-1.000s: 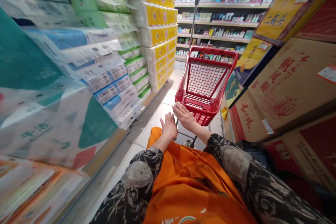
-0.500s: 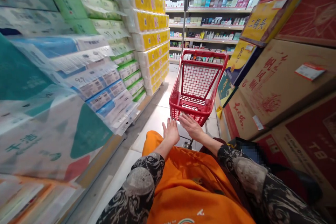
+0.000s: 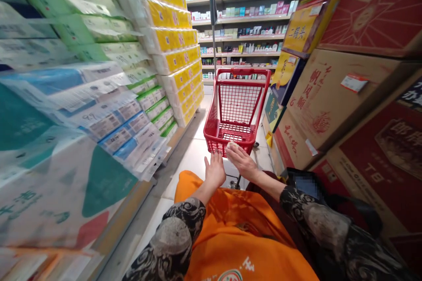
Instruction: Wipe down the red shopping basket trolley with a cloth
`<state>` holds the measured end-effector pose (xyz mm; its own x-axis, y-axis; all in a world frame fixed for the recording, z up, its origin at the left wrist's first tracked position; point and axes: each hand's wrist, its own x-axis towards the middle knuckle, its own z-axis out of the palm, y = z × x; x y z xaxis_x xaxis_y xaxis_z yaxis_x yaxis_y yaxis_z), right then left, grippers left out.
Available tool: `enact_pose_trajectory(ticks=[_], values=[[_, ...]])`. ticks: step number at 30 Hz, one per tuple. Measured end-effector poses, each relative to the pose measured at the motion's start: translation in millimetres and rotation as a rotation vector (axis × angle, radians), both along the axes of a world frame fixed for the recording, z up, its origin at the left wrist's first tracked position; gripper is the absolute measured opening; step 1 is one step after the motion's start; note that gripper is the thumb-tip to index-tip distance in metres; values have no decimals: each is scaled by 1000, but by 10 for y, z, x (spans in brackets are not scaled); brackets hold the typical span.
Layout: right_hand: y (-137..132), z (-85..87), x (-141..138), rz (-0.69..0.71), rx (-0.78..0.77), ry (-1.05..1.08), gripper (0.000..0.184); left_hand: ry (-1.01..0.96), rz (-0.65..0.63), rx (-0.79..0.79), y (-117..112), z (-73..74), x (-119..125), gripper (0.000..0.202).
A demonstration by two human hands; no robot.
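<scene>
A red plastic shopping cart (image 3: 238,128) with mesh sides stands in the aisle just ahead of me. My left hand (image 3: 216,172) is at its near lower end, fingers stretched and apart, with nothing visible in it. Whether those fingertips touch the basket, I cannot tell. Beside it, my right hand (image 3: 242,161) has its fingers together at the basket's near wall, over a small pale crumpled cloth (image 3: 234,145) that shows at the fingertips. Most of the cloth is hidden by the hand.
Stacked tissue packs (image 3: 118,118) line the left side, with yellow-and-white paper bundles (image 3: 169,57) farther along. Cardboard cartons (image 3: 323,92) rise close on the right. A shelf of small goods (image 3: 244,39) crosses the far end. A dark object with a screen (image 3: 306,184) lies low at right.
The view has turned slightly right and up, so the cart and shelves appear farther left. My right hand has shifted slightly along the basket's near end; the left stays by it.
</scene>
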<state>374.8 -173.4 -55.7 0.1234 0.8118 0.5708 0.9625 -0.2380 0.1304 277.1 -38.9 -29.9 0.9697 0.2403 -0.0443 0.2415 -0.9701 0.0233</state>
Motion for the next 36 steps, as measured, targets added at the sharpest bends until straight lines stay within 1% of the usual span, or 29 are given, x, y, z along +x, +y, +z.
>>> enact_pose_trajectory(ticks=[1,2,6,7,8,9,10,12,14,15,17,19,21,23,24,26,27,28,29,31,34,36], values=[[-51,-17,13,-18,15,-4,47,-1,-11,-1,-33,2,6,74],[-96,-69,21,-30,14,-6,46,1,-23,-3,-65,-2,6,73],[-210,-451,-18,-91,-52,11,41,16,-90,-19,-169,-54,-18,70],[-229,-524,-41,-115,-57,22,40,18,-107,-24,-187,-66,-22,71],[-249,-565,-66,-131,-54,32,40,18,-123,-29,-203,-74,-21,71],[-272,-567,-90,-132,-35,36,39,18,-132,-32,-217,-78,-16,72],[-297,-534,-110,-123,-5,38,39,16,-137,-33,-230,-76,-7,72],[-354,-393,-128,-116,77,39,39,7,-136,-29,-254,-64,22,73],[-400,-246,-113,-159,158,48,42,5,-126,-23,-277,-50,50,77],[-415,-200,-99,-193,182,58,43,4,-122,-20,-285,-43,59,79],[-426,-178,-79,-219,176,78,44,-1,-118,-19,-284,-22,59,79],[-418,-197,-87,-177,143,92,43,-17,-122,-21,-240,27,47,76],[-403,-158,-119,-120,158,107,42,-53,-153,-16,-134,126,49,75],[-388,-5,-137,-127,267,142,41,-119,-167,11,35,276,95,73],[-377,102,-126,-157,341,165,41,-158,-149,32,136,361,139,72],[-333,311,-55,-248,466,213,41,-191,-36,81,340,521,256,68],[-297,384,-1,-294,489,239,41,-145,-13,84,432,585,317,66],[-253,426,56,-330,485,266,40,-89,-23,80,511,635,373,63],[-203,434,112,-356,459,293,40,-40,-46,78,572,670,417,61],[-108,378,205,-383,395,340,39,11,-95,84,641,704,462,56],[-45,268,296,-391,354,360,41,-22,-123,108,638,705,440,52],[-78,261,343,-395,323,356,40,-34,-131,99,595,698,401,54]])
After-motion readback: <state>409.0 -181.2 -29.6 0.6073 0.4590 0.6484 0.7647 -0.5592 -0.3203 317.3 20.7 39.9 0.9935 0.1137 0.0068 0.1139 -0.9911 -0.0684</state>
